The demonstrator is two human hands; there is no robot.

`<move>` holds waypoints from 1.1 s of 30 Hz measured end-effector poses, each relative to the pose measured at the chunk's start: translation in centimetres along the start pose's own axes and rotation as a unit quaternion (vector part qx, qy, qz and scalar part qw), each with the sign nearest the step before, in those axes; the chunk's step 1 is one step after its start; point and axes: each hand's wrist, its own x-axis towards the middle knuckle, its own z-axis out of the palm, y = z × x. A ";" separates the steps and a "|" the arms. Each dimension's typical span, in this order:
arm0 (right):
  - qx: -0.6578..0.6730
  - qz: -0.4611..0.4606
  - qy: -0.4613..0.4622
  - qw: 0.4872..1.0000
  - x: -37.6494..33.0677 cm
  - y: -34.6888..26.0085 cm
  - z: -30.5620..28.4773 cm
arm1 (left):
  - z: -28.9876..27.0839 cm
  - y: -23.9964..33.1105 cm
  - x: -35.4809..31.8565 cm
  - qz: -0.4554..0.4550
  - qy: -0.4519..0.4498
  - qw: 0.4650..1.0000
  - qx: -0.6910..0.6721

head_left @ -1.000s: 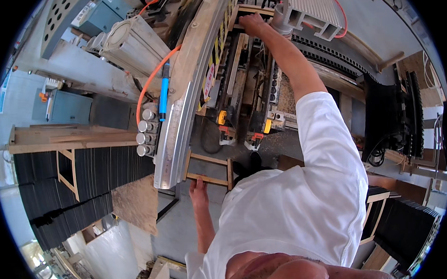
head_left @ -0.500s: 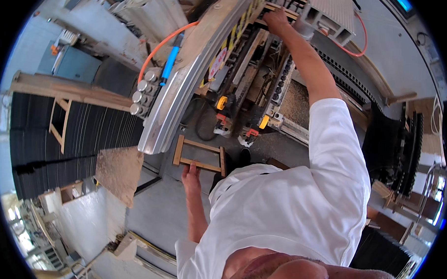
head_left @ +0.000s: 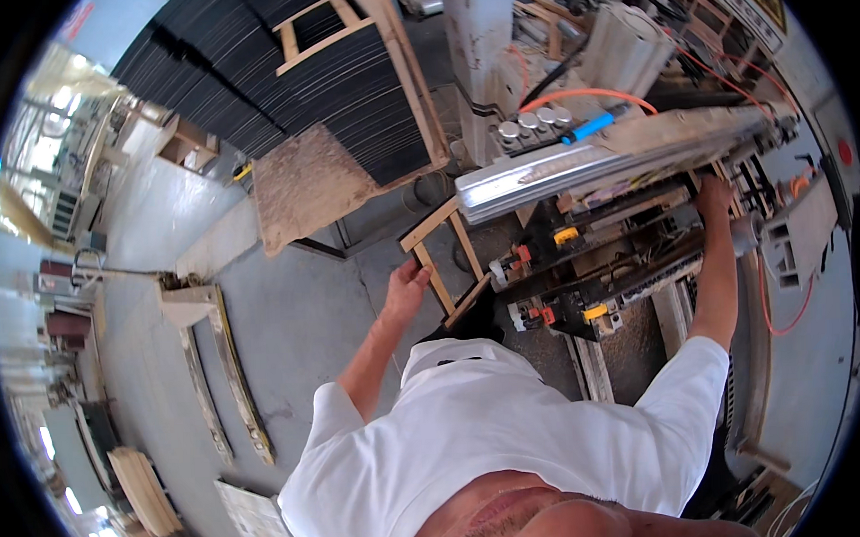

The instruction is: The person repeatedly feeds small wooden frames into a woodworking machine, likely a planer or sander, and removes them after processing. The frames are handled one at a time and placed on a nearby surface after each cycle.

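Observation:
My left hand [head_left: 405, 286] grips the side rail of a small rectangular wooden frame [head_left: 446, 259], holding it low beside the machine. My right hand [head_left: 715, 200] reaches far out into the machine [head_left: 628, 243], its fingers against dark parts under the long silver metal beam [head_left: 578, 164]. What the right fingers close on is hidden. A white shirt [head_left: 492, 427] covers my chest and shoulders in the lower middle.
Stacks of black sheets [head_left: 281, 84] with a wooden frame on top stand at the upper left. A chipboard panel [head_left: 304, 192] leans by them. Wooden strips [head_left: 216, 371] lie on the grey concrete floor. An orange hose [head_left: 594, 97] and cables run over the machine.
The view has swung round, so the machine now sits on the right and the floor on the left. My left hand still holds the frame and my right arm stays stretched into the machine.

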 end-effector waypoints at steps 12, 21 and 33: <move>-0.040 0.052 -0.063 0.996 -1.1 -1.9 -1.9 | -13.6 16.6 -0.8 0.190 0.093 0.974 -0.082; 0.237 -0.009 0.283 0.930 -8.4 -3.4 -6.7 | -26.3 30.4 14.6 0.272 0.031 0.921 -0.277; 0.576 0.043 0.125 0.807 -30.4 -20.9 -8.3 | -26.0 35.2 34.8 0.171 0.077 0.973 -0.137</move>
